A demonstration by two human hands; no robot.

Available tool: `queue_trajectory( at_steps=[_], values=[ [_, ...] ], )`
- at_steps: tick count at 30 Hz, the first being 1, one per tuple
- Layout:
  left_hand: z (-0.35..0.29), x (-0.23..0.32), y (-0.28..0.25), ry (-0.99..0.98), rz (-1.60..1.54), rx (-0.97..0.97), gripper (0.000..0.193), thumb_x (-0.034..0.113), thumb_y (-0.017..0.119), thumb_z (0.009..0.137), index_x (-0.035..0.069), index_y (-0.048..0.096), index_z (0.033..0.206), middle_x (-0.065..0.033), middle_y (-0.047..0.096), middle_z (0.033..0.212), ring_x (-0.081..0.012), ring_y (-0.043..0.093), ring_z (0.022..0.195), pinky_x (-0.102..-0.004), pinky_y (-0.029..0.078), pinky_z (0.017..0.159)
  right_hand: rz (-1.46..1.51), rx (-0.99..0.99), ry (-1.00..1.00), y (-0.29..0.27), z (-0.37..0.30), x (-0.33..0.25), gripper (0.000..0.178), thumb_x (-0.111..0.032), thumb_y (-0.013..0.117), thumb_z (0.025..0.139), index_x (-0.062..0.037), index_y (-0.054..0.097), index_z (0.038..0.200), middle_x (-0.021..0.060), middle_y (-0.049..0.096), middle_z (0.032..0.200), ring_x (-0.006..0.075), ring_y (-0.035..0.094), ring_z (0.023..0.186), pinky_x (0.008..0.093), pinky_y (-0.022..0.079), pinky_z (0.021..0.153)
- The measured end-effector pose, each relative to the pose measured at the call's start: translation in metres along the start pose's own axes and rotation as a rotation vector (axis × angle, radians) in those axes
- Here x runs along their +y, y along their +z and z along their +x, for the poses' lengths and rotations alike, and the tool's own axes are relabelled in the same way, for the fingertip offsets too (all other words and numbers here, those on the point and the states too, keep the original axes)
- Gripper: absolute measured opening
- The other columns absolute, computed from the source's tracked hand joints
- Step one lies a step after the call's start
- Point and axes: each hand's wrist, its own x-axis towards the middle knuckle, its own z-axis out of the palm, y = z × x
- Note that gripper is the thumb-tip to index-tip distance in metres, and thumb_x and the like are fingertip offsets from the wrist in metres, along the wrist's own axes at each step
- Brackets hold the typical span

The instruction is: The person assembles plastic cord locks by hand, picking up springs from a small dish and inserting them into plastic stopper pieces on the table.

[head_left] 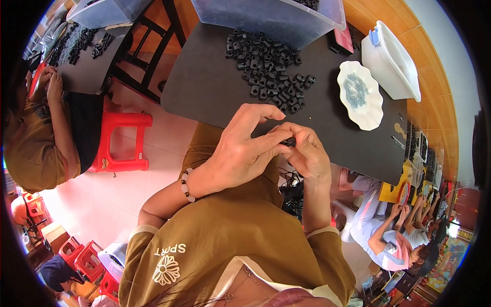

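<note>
Just off the table's near edge, my two hands meet around a small black plastic part [289,142]. My left hand [243,148], with a beaded bracelet at the wrist, pinches it while the index finger arches away above. From the other side my right hand [311,153] closes its thumb and fingers around the same part, hiding most of it. Beyond my hands lies a heap of similar black plastic parts [263,71]. To its right, a white scalloped dish [369,118] carries many small, shiny, silvery pieces, too small to name.
A dark table [197,87] spans the front. On it stand a clear plastic bin [266,25], a white tub [391,66] and a red box [343,41]. At left, a red stool [123,138] is beside a co-worker [41,143]; other people sit at right.
</note>
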Motion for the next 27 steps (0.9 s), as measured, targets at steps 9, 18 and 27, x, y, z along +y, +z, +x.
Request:
queue_trajectory(
  at_steps=[9, 18, 27],
  values=[
    [0.001, 0.007, 0.001, 0.023, 0.009, 0.0, 0.031, 0.002, 0.083, 0.073, -0.001, 0.072, 0.101, -0.0128, 0.058, 0.117, -0.0306, 0.058, 0.099, -0.0374, 0.055, 0.08, 0.078, -0.004, -0.049, 0.015, 0.0, 0.002, 0.054, -0.041, 0.054, 0.106, 0.0104, 0.064, 0.116, 0.0125, 0.068, 0.111, 0.0185, 0.064, 0.106, 0.0303, 0.05, 0.094],
    [0.004, -0.002, 0.0, 0.002, 0.025, 0.059, 0.03, 0.005, 0.083, 0.075, 0.005, 0.076, 0.105, -0.0095, 0.061, 0.11, -0.0275, 0.059, 0.095, -0.0356, 0.054, 0.077, -0.19, 0.26, -0.147, 0.029, 0.007, -0.003, 0.045, -0.041, 0.057, 0.106, 0.0017, 0.066, 0.117, 0.0019, 0.068, 0.099, 0.0037, 0.057, 0.084, 0.0223, 0.047, 0.077],
    [0.001, -0.016, 0.011, -0.047, -0.051, 0.053, 0.028, 0.003, 0.082, 0.079, 0.003, 0.075, 0.106, -0.008, 0.063, 0.104, -0.0203, 0.062, 0.08, -0.0313, 0.053, 0.067, -0.579, 0.34, -0.158, 0.01, 0.005, -0.018, 0.021, -0.022, 0.068, 0.101, -0.0009, 0.066, 0.096, -0.0009, 0.066, 0.086, 0.0036, 0.058, 0.08, 0.021, 0.047, 0.072]
  ],
)
